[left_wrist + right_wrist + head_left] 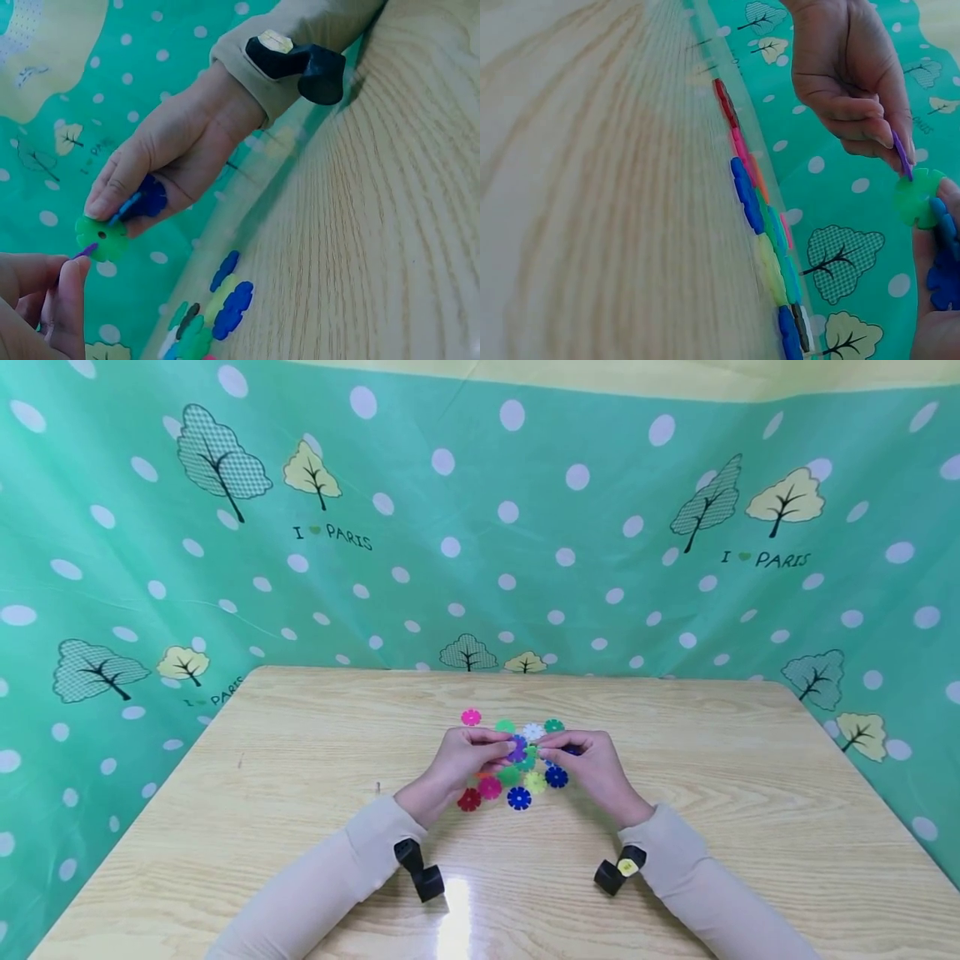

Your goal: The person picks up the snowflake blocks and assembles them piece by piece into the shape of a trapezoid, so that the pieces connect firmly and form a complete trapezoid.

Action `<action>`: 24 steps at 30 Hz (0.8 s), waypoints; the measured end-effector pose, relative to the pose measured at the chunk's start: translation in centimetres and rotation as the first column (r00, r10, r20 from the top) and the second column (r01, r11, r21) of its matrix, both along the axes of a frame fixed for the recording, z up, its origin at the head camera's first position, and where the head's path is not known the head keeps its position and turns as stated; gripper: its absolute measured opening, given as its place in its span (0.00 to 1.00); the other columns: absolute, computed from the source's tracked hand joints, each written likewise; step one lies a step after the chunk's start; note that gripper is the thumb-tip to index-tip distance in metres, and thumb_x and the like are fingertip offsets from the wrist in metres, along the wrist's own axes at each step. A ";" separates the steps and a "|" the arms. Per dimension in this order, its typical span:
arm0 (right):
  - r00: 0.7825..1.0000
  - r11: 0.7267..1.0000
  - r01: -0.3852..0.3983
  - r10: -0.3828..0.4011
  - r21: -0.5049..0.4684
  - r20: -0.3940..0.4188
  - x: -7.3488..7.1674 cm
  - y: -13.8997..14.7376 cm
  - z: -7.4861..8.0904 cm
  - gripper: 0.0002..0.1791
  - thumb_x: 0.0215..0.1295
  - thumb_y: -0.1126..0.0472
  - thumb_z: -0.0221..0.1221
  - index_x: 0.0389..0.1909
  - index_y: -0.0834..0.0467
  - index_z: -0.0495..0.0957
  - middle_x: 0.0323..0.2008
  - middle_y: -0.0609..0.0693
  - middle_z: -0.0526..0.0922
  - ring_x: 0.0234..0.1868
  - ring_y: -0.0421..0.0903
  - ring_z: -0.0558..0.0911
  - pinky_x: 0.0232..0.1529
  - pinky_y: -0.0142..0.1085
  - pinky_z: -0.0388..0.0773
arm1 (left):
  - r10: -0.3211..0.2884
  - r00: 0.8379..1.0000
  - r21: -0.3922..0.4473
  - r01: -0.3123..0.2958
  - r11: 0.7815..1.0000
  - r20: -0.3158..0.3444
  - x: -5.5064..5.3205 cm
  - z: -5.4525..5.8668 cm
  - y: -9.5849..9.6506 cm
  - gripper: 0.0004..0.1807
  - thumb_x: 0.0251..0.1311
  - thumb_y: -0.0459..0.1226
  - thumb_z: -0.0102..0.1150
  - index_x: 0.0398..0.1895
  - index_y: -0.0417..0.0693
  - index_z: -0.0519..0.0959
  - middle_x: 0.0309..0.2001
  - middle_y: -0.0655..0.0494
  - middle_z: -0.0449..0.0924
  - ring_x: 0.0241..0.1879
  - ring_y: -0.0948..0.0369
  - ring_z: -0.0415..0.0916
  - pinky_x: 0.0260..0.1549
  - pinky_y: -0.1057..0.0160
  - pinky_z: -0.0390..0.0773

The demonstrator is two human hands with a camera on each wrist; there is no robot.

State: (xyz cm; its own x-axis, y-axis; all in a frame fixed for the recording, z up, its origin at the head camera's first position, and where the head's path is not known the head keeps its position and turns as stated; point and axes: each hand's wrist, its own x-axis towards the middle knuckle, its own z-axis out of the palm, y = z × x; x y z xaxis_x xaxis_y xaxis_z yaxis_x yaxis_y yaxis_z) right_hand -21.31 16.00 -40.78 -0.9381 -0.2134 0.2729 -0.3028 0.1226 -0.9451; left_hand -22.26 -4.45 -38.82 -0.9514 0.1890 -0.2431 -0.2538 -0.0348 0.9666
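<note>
My left hand [468, 758] pinches a purple notched flower-shaped disc [517, 748] between thumb and fingertips. Opposite it, my right hand [592, 764] holds a light green notched disc [111, 238] by its edge. Blue discs [150, 196] join onto that green one and lie partly hidden against the right palm. In the right wrist view the purple disc [902, 156] stands edge-on, its lower end at the rim of the green disc [919, 198]. Both hands are just above a group of loose discs on the table.
Loose discs lie flat under and around the hands, among them a red one [469, 799], a pink one [471, 717], a white one [532, 732] and a dark blue one [519, 798]. The wooden table [300, 827] meets a green dotted cloth [480, 543] behind.
</note>
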 end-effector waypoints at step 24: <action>0.999 0.999 -0.017 0.016 0.029 0.033 -0.2 0.2 -0.1 0.08 0.59 0.66 0.63 0.37 0.67 0.82 0.39 0.60 0.84 0.38 0.44 0.82 0.39 0.32 0.80 | -0.045 0.999 0.002 0.045 0.999 0.016 -0.8 -0.2 -1.1 0.14 0.56 0.33 0.65 0.45 0.38 0.82 0.34 0.49 0.85 0.30 0.62 0.83 0.31 0.67 0.82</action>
State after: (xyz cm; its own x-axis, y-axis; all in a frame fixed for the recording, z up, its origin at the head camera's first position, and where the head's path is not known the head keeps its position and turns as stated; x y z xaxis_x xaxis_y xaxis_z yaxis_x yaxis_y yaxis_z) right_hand -21.54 16.15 -40.88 -0.9425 -0.2368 0.2359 -0.2744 0.1452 -0.9506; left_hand -23.08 -5.59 -39.06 -0.9379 0.2318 -0.2581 -0.2709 -0.0244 0.9623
